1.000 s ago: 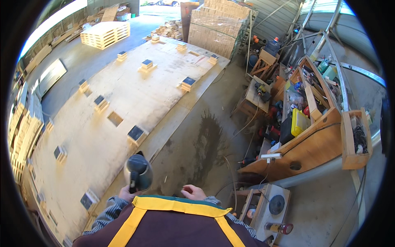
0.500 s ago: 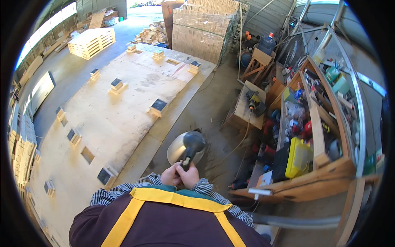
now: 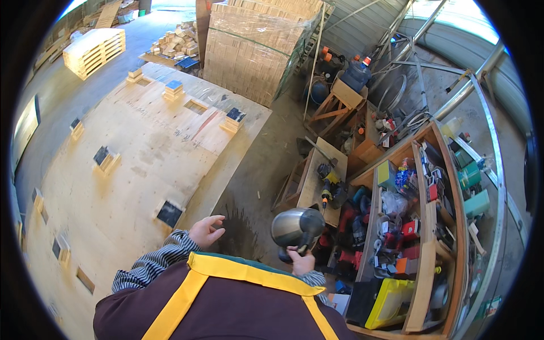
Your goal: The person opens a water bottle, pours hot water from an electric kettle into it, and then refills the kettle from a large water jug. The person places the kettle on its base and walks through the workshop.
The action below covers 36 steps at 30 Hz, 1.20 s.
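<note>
At the bottom of the frame I see the person's dark garment (image 3: 226, 306) with its yellow trim. Just past it, right of the lower middle, the right hand (image 3: 302, 262) has its fingers clamped on the black handle of a steel kettle (image 3: 296, 225). The left hand (image 3: 207, 231), well apart from the kettle, stretches out with fingers loose and slightly apart. At lower right a yellow case (image 3: 391, 303) sits in a wooden tool rack (image 3: 420, 289); near the rack, a drill (image 3: 327, 184) lies on a small table (image 3: 310, 182). Plywood (image 3: 136, 209) dotted with blocks fills the left. Farther off, a wrapped stack (image 3: 249, 51) stands at upper middle, pallets (image 3: 96, 52) at upper left
</note>
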Each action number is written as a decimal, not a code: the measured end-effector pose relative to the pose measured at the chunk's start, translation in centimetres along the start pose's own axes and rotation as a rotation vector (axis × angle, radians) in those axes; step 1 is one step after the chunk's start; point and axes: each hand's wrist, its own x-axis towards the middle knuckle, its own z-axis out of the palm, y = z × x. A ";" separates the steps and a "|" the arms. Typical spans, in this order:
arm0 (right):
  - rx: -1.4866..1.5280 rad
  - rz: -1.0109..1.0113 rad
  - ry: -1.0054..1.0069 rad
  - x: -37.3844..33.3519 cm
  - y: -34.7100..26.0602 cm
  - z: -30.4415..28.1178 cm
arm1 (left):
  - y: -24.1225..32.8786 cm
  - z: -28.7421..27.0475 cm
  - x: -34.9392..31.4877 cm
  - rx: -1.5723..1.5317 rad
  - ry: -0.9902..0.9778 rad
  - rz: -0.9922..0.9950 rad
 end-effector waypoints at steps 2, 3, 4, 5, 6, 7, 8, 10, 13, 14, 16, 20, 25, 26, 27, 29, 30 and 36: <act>-0.054 -0.034 0.052 4.2 -2.0 -0.2 | 0.4 -1.3 4.9 0.036 -0.067 -0.027; -0.015 -0.007 0.077 6.2 -2.9 -0.3 | 0.3 -1.6 7.3 0.054 -0.103 -0.032; -0.040 -0.001 0.103 8.6 -3.8 -0.1 | 0.0 -1.7 9.8 0.086 -0.143 -0.058; -0.067 0.012 0.125 11.0 -4.6 0.1 | -0.4 -1.5 12.4 0.052 -0.141 -0.047; -0.059 0.039 0.147 13.7 -5.4 0.2 | -0.9 -1.0 15.0 0.036 -0.144 -0.060; -0.075 0.072 0.155 16.7 -6.3 0.3 | -1.5 -0.5 17.7 0.029 -0.139 -0.054; -0.120 0.077 0.160 19.7 -7.2 0.5 | -1.9 0.2 20.5 0.019 -0.128 -0.064; -0.095 0.090 0.154 26.3 -9.0 0.9 | -2.3 2.0 26.1 -0.213 -0.135 -0.067; -0.083 0.072 0.113 36.1 -12.8 2.6 | -0.7 2.6 34.6 -0.276 -0.170 -0.265; -0.051 0.064 0.099 39.0 -14.0 3.3 | 0.1 2.7 36.9 -0.325 -0.144 -0.277; -0.098 0.064 0.037 44.8 -16.8 4.8 | 1.3 2.0 41.1 -0.381 -0.077 -0.314; 0.027 0.015 -0.013 55.1 -22.1 8.7 | 0.6 -0.3 47.5 -0.452 0.166 -0.357; 0.045 0.041 -0.049 66.1 -28.3 13.4 | -4.6 -1.9 56.0 -0.420 0.288 -0.449; 0.043 0.074 -0.005 67.1 -28.8 14.3 | -5.2 -2.1 57.9 -0.437 0.279 -0.437; 0.099 0.034 -0.011 69.4 -30.3 15.5 | -5.7 -3.0 61.4 -0.435 0.277 -0.381; 0.126 0.086 0.022 72.1 -32.2 16.7 | -5.1 -3.6 67.0 -0.366 0.271 -0.452; 0.015 0.109 0.021 73.8 -33.3 17.1 | -4.3 -4.2 69.8 -0.365 0.281 -0.424; 0.047 0.161 0.122 83.8 -36.8 18.8 | 1.5 -6.5 87.9 -0.289 0.166 -0.195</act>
